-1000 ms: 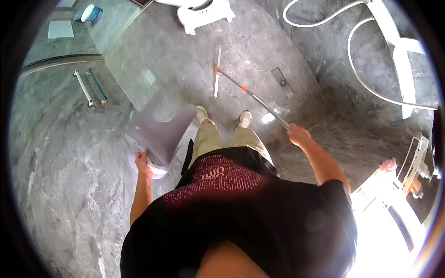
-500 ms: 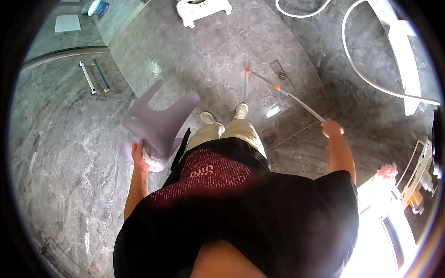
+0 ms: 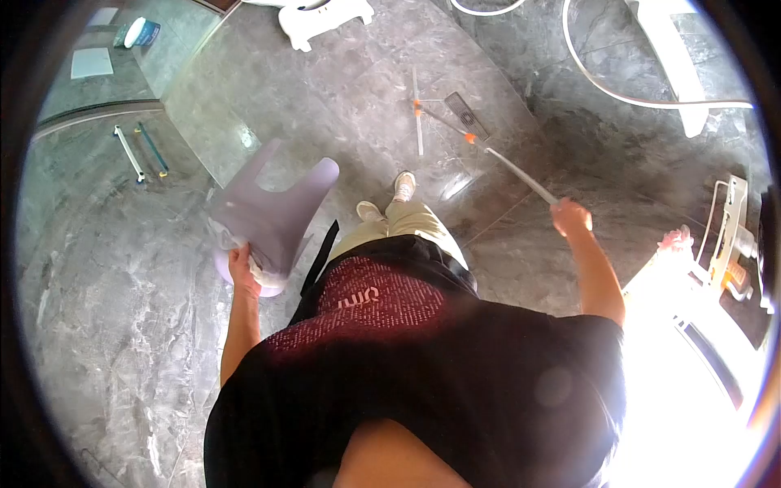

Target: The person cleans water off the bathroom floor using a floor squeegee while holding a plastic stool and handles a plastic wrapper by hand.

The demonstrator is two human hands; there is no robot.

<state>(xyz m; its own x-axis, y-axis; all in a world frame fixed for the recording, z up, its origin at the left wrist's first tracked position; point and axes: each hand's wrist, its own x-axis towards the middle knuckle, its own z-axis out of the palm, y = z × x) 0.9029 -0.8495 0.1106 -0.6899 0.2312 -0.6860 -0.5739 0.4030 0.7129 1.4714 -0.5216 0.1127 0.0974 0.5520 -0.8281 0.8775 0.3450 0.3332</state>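
My left hand (image 3: 242,267) is closed on the edge of a pale purple plastic stool (image 3: 285,207), which is tilted with its legs pointing up and away from me. A crumpled whitish cloth or bag (image 3: 265,279) is bunched under the same hand; which of the two it presses more firmly I cannot tell. My right hand (image 3: 572,218) is wrapped around the end of a grey squeegee pole (image 3: 521,173) with orange joints. At the far end, its thin crossbar (image 3: 420,130) lies on the wet grey floor beside a rectangular floor drain (image 3: 467,115).
A white footstool (image 3: 325,20) stands ahead. White hose (image 3: 618,99) loops at the upper right. A white rack with bottles (image 3: 724,244) is on the right. Two bar handles (image 3: 130,153) and a blue-white tub (image 3: 142,32) show at left, beyond glass edging.
The view has shifted, so most of the surroundings appear further left and up. The squeegee's crossbar now shows on both sides of its orange joint. Both hands keep their holds.
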